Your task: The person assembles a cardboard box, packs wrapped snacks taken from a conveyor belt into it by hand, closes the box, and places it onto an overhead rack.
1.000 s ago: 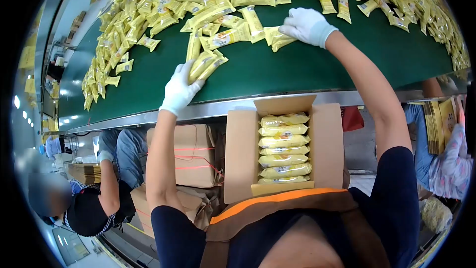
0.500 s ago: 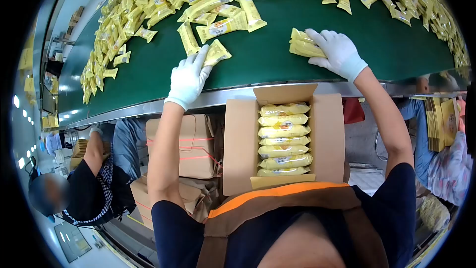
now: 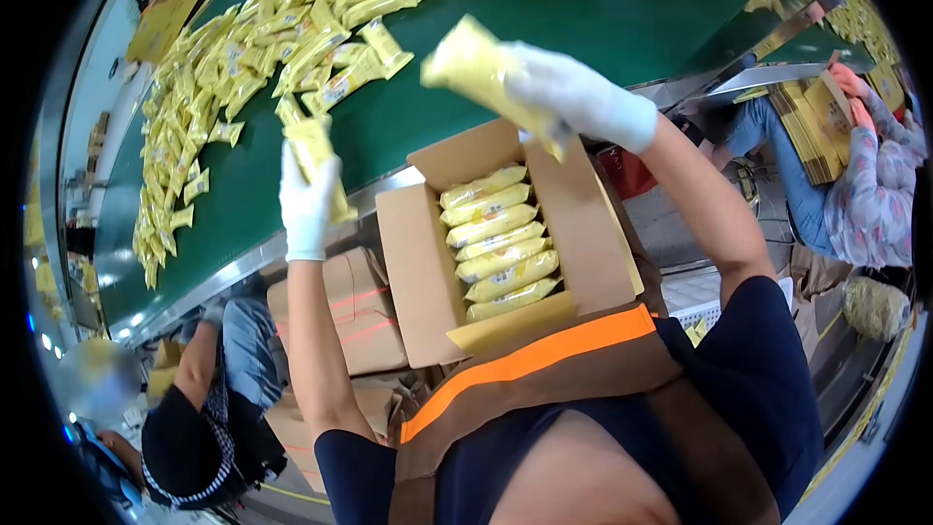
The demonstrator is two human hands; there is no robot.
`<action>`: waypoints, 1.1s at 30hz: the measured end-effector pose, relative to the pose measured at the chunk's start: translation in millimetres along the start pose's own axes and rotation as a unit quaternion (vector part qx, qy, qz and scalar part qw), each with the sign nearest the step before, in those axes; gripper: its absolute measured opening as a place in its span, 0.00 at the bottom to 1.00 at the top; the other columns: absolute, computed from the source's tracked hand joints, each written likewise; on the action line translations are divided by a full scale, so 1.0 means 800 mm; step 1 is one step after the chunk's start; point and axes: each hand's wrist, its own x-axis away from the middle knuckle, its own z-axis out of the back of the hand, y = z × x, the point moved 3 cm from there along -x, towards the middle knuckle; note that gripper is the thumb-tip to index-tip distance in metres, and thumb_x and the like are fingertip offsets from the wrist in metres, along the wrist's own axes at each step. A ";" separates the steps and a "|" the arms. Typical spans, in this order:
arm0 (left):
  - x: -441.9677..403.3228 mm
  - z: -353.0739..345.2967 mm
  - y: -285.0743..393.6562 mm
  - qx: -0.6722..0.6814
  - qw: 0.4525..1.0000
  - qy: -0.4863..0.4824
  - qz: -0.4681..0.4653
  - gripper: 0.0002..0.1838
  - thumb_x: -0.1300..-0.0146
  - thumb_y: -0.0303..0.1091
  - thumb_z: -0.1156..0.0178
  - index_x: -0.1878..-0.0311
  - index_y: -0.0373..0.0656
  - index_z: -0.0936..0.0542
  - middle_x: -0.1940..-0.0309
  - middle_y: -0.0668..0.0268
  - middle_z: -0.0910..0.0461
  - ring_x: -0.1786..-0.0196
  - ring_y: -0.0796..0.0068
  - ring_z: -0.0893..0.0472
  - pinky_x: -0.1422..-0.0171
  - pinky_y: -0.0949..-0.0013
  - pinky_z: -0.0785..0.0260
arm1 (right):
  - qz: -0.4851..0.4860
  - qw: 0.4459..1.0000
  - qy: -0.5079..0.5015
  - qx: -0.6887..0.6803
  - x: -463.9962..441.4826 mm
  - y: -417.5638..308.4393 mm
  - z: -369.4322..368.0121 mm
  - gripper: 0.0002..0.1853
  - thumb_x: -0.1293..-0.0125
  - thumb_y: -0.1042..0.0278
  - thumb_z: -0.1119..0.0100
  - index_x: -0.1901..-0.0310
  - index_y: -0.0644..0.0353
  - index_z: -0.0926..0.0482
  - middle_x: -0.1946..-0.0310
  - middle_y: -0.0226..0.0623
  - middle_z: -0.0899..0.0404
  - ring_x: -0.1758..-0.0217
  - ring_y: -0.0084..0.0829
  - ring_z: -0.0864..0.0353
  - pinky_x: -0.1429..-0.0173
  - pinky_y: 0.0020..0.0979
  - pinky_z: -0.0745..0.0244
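Observation:
My gloved left hand is closed around a yellow snack packet, held upright at the front edge of the green belt. Higher and to the right, my gloved right hand grips yellow snack packets; motion blur hides how many. Below the hands, an open cardboard box rests against my apron, flaps spread. Inside it several yellow packets lie stacked in one row. The right hand is above the box's far right corner, the left hand beyond its left flap.
Heaps of loose yellow packets cover the belt's far and left parts. Taped cardboard cartons stand at the left below the belt. Co-workers sit on both sides; the one at right has flat cartons alongside.
My left hand has lifted a packet off the belt and moved left and down. My right hand has raised its packets and swung left toward the box. The whole view has tilted.

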 end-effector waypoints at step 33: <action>0.128 -0.028 0.090 0.097 0.958 0.109 -0.245 0.26 0.32 0.34 0.42 0.32 0.38 0.29 0.40 0.52 0.23 0.38 0.56 0.23 0.32 0.57 0.31 | 0.389 0.672 -0.198 0.598 0.108 -0.024 -0.089 0.09 0.43 0.63 0.39 0.62 0.50 0.25 0.63 0.31 0.26 0.52 0.34 0.24 0.57 0.36 0.25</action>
